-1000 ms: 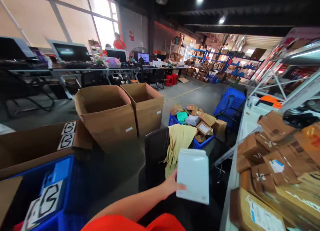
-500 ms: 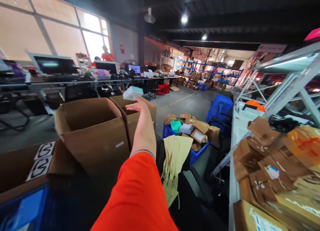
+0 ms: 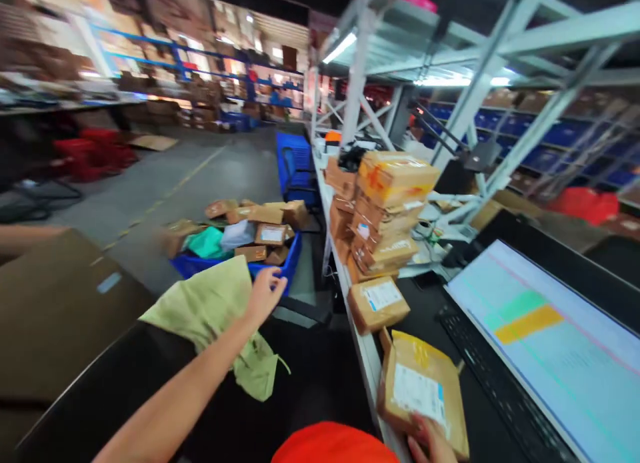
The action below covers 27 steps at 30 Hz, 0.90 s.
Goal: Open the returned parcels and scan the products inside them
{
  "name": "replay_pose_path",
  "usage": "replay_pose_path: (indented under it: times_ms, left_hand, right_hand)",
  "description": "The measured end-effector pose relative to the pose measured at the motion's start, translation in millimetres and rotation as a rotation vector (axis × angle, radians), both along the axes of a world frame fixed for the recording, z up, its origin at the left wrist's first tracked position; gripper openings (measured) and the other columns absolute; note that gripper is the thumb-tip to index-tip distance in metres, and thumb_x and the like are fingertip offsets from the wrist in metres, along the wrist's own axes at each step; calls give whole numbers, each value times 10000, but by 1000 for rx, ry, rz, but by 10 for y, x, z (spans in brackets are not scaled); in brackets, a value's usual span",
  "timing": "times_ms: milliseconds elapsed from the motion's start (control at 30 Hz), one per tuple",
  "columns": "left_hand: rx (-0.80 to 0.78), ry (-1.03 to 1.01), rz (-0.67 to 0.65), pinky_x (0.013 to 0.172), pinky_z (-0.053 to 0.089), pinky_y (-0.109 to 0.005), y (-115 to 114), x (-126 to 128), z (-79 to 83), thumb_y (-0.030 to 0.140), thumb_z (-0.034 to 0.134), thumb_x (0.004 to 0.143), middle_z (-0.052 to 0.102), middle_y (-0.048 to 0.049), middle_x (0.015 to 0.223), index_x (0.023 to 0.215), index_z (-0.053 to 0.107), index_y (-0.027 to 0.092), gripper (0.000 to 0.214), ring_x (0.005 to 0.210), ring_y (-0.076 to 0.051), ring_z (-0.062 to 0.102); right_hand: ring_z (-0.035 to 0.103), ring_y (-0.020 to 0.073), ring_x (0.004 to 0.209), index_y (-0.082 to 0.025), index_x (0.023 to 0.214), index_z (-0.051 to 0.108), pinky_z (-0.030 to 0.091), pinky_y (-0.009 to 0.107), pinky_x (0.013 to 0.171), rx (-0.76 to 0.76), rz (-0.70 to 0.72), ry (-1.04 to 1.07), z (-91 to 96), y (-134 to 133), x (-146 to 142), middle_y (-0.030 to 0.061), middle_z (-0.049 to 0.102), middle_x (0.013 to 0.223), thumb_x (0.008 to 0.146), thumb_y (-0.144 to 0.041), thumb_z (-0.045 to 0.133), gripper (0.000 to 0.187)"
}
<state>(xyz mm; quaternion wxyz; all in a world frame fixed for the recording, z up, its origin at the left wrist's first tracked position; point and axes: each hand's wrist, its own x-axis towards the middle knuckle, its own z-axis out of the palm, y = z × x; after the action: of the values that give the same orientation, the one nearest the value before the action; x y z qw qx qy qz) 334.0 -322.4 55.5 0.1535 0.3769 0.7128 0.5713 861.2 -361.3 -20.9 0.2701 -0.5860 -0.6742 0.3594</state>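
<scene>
My left hand [image 3: 263, 293] reaches forward over a dark chair back [image 3: 150, 383] draped with a yellow-green cloth [image 3: 210, 309]. Its fingers are loosely apart and hold nothing. Just beyond it stands a blue crate [image 3: 290, 259] heaped with small parcels. At the bottom edge, my right hand [image 3: 429, 444] grips the near end of a brown padded parcel [image 3: 425, 376] with a white label. That parcel lies on the bench edge beside a black keyboard [image 3: 480, 369]. Only part of the right hand shows.
A lit monitor [image 3: 555, 336] stands at the right. Stacked brown boxes [image 3: 385, 209] and a labelled box [image 3: 377, 303] sit along the bench under a grey metal rack [image 3: 480, 89]. A large cardboard box [image 3: 55, 303] is at left, with a forearm [image 3: 25, 236] above it.
The view has swung right to the bench. My left hand has let go of the white packet and drawn back empty. My right hand now holds a brown parcel.
</scene>
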Motion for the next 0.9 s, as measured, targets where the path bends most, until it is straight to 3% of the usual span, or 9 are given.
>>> replay_pose_path:
  times_ms: [100,233,333,433,567,667,767,900]
  left_hand:
    - [-79,-78,-314,841,564,-380,421,899,-428,462,755,663,689,-61,956,909,659,205,369,784,-213,679]
    - [-214,-204,-389,844,558,-422,845,1964,-847,552,654,753,713,-97,842,796,621,199,357,813,-267,703]
    - [-327,-270,-403,877,546,-477,893,2567,-1042,590,646,757,712,-135,844,816,597,183,414,937,-342,708]
    - [-438,-298,-483,970,499,-550,736,2970,-1186,570,711,708,712,-184,952,942,601,157,487,1109,-405,665]
    - [-538,-346,-756,1028,475,-579,504,3247,-1262,523,806,633,720,-217,1060,1039,617,142,588,1121,-413,671]
    - [-553,-371,-944,1063,482,-531,398,3304,-1211,512,870,571,712,-194,1176,1116,637,171,683,1174,-381,657]
    - [-545,-406,-1037,1108,452,-538,269,3228,-1135,594,858,569,676,-169,1281,1229,620,222,794,1258,-375,609]
    - [-505,-567,-1092,1132,444,-510,15,3028,-1126,678,831,560,644,-154,1354,1322,568,239,919,1297,-367,582]
  right_hand:
    - [700,367,1031,-259,1020,768,574,530,947,46,-56,-40,-133,-183,59,143,714,1130,672,-488,680,425]
    - [688,315,1057,-253,1136,719,561,475,970,97,-165,-76,-127,-392,258,123,695,1190,810,-447,601,397]
    - [662,319,1100,-214,1163,685,518,482,1014,118,-415,-70,-76,-453,475,145,685,1196,838,-505,574,451]
    - [663,325,1089,-179,1190,655,506,469,1005,0,-651,78,-50,-330,626,171,658,1246,790,-604,566,590]
    - [604,318,1204,-158,1187,643,415,433,1083,-89,-717,307,-49,-29,645,155,626,1304,777,-612,576,615]
    - [621,292,1152,-197,1109,650,423,445,1065,-76,-677,408,-50,68,559,80,688,1148,755,-577,639,519]
    - [613,273,1111,-235,898,598,430,428,1044,-60,-655,571,-33,-70,470,35,674,1055,708,-611,703,434]
    - [624,260,992,-248,826,445,496,380,889,-116,-575,758,-21,-548,422,11,634,937,557,-651,814,609]
